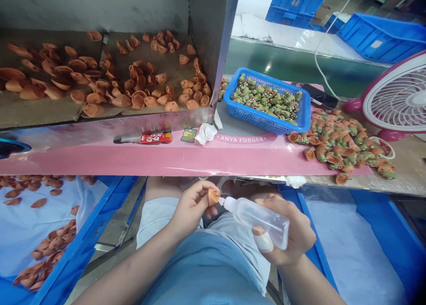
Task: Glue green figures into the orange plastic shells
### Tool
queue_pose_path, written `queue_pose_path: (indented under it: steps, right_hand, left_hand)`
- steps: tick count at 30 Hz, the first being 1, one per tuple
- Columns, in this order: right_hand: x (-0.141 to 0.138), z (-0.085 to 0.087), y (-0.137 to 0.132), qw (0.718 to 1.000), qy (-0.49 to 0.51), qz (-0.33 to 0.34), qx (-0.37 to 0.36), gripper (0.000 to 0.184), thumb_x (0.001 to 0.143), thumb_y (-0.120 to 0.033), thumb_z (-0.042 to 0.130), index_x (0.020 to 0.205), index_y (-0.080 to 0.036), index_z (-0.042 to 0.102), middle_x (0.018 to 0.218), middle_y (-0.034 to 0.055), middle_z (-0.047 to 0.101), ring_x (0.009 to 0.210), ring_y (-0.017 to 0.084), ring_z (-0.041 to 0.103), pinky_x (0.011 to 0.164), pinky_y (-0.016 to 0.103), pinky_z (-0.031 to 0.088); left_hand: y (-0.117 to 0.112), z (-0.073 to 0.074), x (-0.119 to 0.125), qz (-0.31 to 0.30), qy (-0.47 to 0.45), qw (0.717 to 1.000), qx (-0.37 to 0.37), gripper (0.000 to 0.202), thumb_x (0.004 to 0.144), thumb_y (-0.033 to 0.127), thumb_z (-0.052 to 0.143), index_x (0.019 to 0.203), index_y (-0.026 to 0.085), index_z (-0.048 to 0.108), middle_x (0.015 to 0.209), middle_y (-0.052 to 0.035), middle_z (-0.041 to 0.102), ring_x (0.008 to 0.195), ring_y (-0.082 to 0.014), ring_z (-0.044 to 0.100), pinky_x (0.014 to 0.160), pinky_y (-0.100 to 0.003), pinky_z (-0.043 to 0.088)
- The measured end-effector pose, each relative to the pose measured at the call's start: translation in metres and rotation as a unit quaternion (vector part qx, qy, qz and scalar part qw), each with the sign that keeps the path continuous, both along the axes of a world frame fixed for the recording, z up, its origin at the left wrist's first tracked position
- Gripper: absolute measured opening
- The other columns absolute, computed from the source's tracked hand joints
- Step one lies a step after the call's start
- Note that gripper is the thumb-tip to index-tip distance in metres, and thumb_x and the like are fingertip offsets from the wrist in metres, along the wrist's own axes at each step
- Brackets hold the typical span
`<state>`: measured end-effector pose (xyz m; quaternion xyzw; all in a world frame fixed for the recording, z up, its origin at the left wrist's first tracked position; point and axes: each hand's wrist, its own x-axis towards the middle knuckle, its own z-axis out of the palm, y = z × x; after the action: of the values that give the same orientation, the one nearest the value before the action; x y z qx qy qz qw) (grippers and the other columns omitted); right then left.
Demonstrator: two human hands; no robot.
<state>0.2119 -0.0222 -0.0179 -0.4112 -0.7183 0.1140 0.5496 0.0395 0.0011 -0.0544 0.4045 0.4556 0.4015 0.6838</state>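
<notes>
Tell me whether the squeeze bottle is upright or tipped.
Tipped: the squeeze bottle lies almost sideways in the right hand, its nozzle against the orange piece.

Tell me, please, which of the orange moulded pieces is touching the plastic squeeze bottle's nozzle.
The piece pinched in the left hand, against the bottle's tip; all others lie in heaps.

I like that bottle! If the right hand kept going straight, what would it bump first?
Probably the small orange cone-shaped piece in the left hand, right at the tip of the clear plastic bottle in the right hand; depth is unclear.
</notes>
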Motion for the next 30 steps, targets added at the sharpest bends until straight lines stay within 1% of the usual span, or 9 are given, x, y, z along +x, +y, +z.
queue_pose_path:
  steps: [6,11,16,21,26,30]
  right_hand:
    - [0.0003,-0.0012,-0.0015,1.0,0.002,0.002,-0.019,0.033,0.062,-0.018,0.061,0.094,-0.011,0.054,0.069,0.0045,0.056,0.054,0.014,0.05,0.044,0.027,0.039]
    - [-0.001,0.0014,-0.0009,1.0,-0.001,0.001,-0.017,0.03,0.063,-0.02,0.06,0.091,-0.011,0.055,0.067,0.0037,0.055,0.051,0.013,0.048,0.042,0.025,0.039]
    - [-0.0001,0.0016,-0.001,1.0,-0.006,0.0,-0.03,0.029,0.063,-0.021,0.059,0.091,-0.012,0.054,0.065,0.0026,0.055,0.05,0.012,0.048,0.042,0.025,0.038]
    - [0.0012,0.0033,-0.0018,0.999,-0.009,-0.009,-0.045,0.026,0.064,-0.022,0.058,0.089,-0.014,0.054,0.064,0.0022,0.054,0.049,0.012,0.048,0.041,0.025,0.038]
    - [0.0014,0.0026,-0.003,0.999,0.0,-0.01,-0.042,0.025,0.064,-0.02,0.058,0.088,-0.013,0.054,0.062,0.0019,0.053,0.048,0.012,0.048,0.041,0.025,0.037]
    - [-0.0003,0.0021,-0.0024,1.0,0.001,-0.005,-0.027,0.028,0.064,-0.021,0.059,0.091,-0.012,0.054,0.065,0.0034,0.055,0.051,0.014,0.05,0.042,0.026,0.039]
  left_hand:
    - [-0.0005,0.0006,-0.0008,-0.003,-0.003,1.0,0.005,0.006,0.077,0.022,0.053,0.08,0.017,0.052,0.061,0.0034,0.056,0.047,-0.0081,0.052,0.041,-0.018,0.04]
    - [-0.0006,0.0008,-0.001,0.0,-0.006,1.0,0.008,0.007,0.076,0.023,0.053,0.08,0.017,0.053,0.06,0.0037,0.054,0.047,-0.0081,0.052,0.041,-0.018,0.04]
    - [-0.0006,0.0024,-0.0011,0.0,-0.005,1.0,0.009,0.007,0.077,0.022,0.053,0.08,0.016,0.052,0.062,0.0033,0.055,0.048,-0.0078,0.052,0.041,-0.018,0.04]
    - [0.0,0.0023,-0.002,0.001,-0.011,1.0,0.001,0.008,0.077,0.023,0.053,0.08,0.016,0.051,0.061,0.0021,0.057,0.047,-0.0081,0.053,0.041,-0.018,0.04]
    - [-0.0004,0.002,-0.0015,0.006,-0.02,1.0,-0.001,0.008,0.076,0.024,0.054,0.08,0.017,0.052,0.063,0.0022,0.059,0.047,-0.0077,0.053,0.041,-0.018,0.04]
    - [-0.0009,0.0021,-0.0005,0.007,-0.012,1.0,0.002,0.008,0.076,0.024,0.055,0.079,0.016,0.053,0.06,0.0035,0.055,0.047,-0.0077,0.052,0.041,-0.018,0.04]
